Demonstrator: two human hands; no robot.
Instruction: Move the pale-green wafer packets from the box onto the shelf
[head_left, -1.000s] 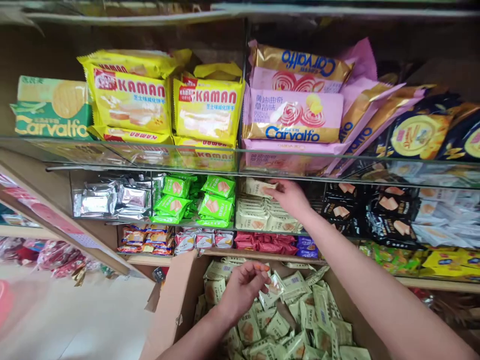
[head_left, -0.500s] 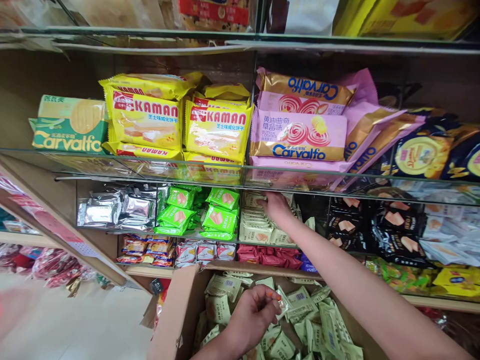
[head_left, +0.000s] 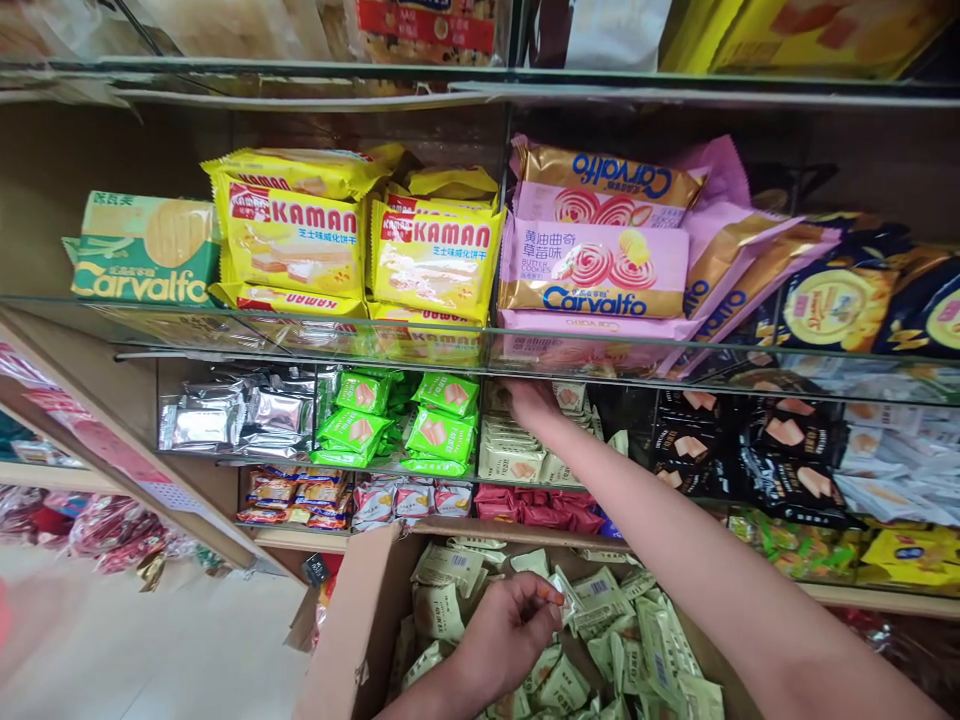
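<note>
My right hand (head_left: 529,402) reaches under a glass shelf to the stacked pale green snack packets (head_left: 517,452). Its fingers are mostly hidden behind the shelf edge, so whether it grips a packet cannot be seen. Over the open cardboard box (head_left: 352,615), my left hand (head_left: 514,620) is curled, with thumb and forefinger pinched at the end of a pale green snack packet (head_left: 568,598). Many more of these packets (head_left: 559,685) lie loose in the box below it.
Bright green packets (head_left: 442,430) stand left of the pale stacks, and black packets (head_left: 787,440) to the right. Above are yellow wafer packs (head_left: 292,240) and pink cookie packs (head_left: 592,265). The glass shelf edge (head_left: 420,338) runs just over my right hand.
My right hand has shifted slightly left and deeper in over the pale green stack. My left hand stays pinched in nearly the same spot.
</note>
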